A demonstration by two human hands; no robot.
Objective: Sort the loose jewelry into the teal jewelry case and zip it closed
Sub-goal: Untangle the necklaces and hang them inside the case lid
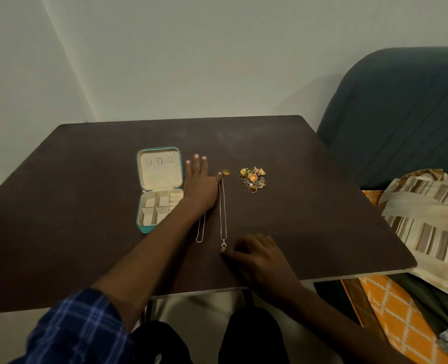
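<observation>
Dark table (pixel 86 219): open teal case (pixel 160 189), no readable writing, jewelry pile (pixel 253 177)

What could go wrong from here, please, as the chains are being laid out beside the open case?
1. The left hand lies flat over the top of the shorter chain; lifting it carelessly might drag or tangle it with the pendant chain.
2. The right hand touches the pendant near the table edge; a slip could pull it off.
3. The jewelry pile and single gold ring lie loose and could scatter.
</observation>
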